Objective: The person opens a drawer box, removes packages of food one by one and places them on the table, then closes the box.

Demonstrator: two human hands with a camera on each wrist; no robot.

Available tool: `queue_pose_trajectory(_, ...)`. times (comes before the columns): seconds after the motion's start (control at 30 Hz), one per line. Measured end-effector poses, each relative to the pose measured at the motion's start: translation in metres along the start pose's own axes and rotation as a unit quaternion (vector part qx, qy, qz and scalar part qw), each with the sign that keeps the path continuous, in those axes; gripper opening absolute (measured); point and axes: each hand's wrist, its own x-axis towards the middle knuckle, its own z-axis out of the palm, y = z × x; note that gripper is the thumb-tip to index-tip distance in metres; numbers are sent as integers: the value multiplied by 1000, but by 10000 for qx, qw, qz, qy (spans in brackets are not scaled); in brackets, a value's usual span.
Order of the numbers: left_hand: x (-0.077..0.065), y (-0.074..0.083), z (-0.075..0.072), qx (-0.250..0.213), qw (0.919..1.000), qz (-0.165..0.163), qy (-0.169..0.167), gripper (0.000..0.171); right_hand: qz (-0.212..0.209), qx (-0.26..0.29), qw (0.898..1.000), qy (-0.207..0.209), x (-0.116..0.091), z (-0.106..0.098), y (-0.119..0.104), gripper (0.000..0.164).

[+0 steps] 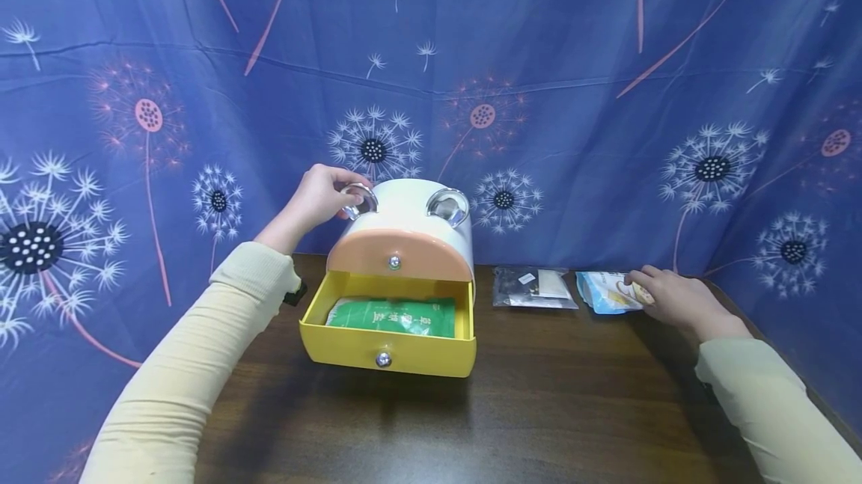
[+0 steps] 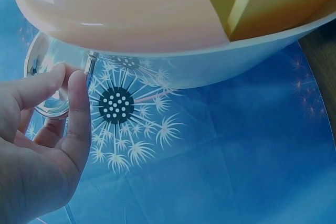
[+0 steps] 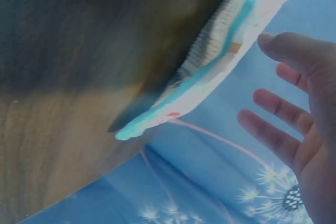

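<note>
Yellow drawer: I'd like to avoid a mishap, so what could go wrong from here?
The left hand pinches one silver ring on the white cabinet; a pull might tilt it, especially with the yellow drawer jutting out. The green packet lies in that drawer and could slide if it tilts. The right hand isn't wrapped around the blue-and-white pouch, so a hasty grab might push it away.

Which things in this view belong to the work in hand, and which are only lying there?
Likely in the work:
left hand, gripping left silver ring
drawer box, open yellow drawer, green packet inside
right hand, close to blue-white packet

Seemingly just lying about:
grey packet
small black object, partly hidden
</note>
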Motion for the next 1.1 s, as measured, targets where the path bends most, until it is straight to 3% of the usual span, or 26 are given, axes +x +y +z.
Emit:
queue_pose_trajectory(0.27,1,0,0,-17,10000,-19,-10,23,-28,-71,9998,169,1,-18,-14,46)
queue_pose_trajectory(1.1,-3,1,-1,-173,9998,53,-7,21,-472,-26,9932,1060,15,-68,-96,43)
